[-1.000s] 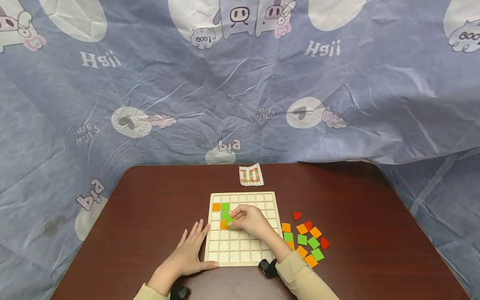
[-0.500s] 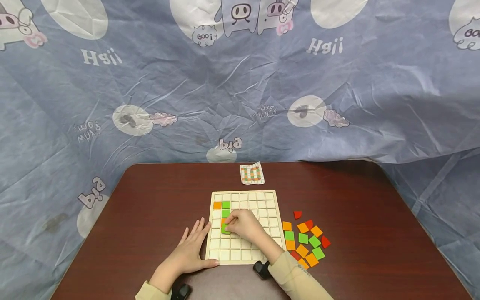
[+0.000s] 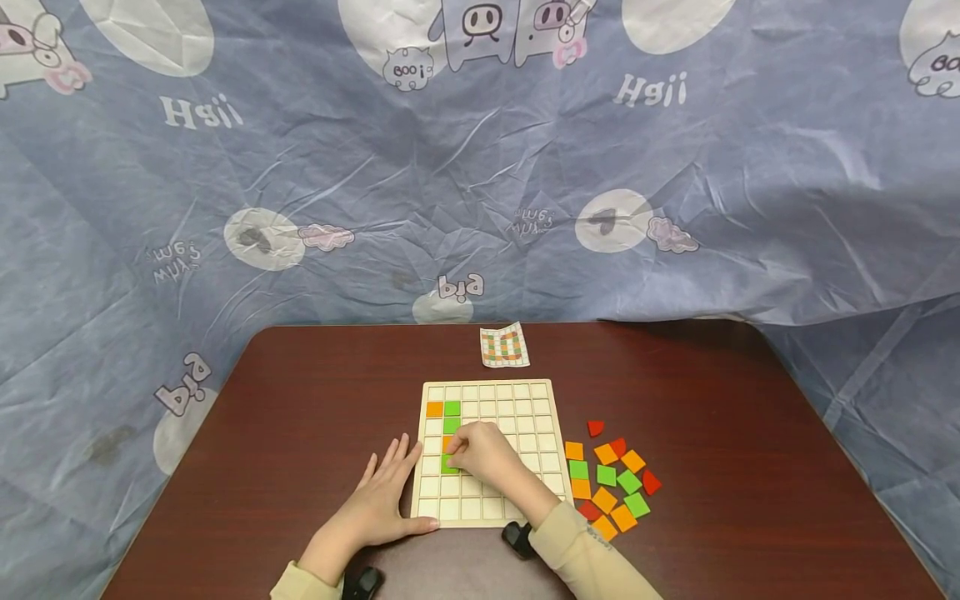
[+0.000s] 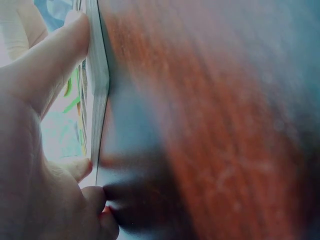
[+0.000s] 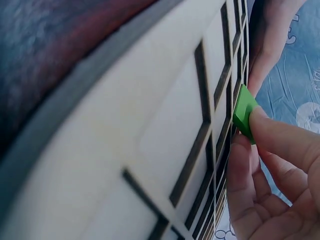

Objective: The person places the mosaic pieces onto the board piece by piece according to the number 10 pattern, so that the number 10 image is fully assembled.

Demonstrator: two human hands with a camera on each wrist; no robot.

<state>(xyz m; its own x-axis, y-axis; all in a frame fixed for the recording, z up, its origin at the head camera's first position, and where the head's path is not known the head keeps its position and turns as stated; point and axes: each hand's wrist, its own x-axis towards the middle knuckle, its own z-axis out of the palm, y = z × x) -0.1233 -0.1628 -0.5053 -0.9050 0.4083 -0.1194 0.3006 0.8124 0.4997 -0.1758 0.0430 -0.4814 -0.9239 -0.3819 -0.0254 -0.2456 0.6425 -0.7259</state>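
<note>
Person's right hand (image 3: 486, 454) pinches 1 green tile (image 5: 244, 110) at board (image 3: 525, 408), 2nd column from its left edge, just nearside of orange tile (image 3: 447, 443). Left hand (image 3: 384, 504) splayed, grasping nothing, thumb at board's near-left corner. Patterned card (image 3: 504, 346) near desk's (image 3: 337, 375) far edge.

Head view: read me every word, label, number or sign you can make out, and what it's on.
"Hgii": twice, on the cloth.
"BOO¡": in a printed cloud on the cloth; another is cut off at the right edge.
"Pig": twice on the cloth, seemingly flipped top to bottom.
Possibly "why me?": twice on the cloth, flipped, too faint to be sure.
Right sleeve: small marks, too small to read.
Board, tiles, card: no readable text.
</note>
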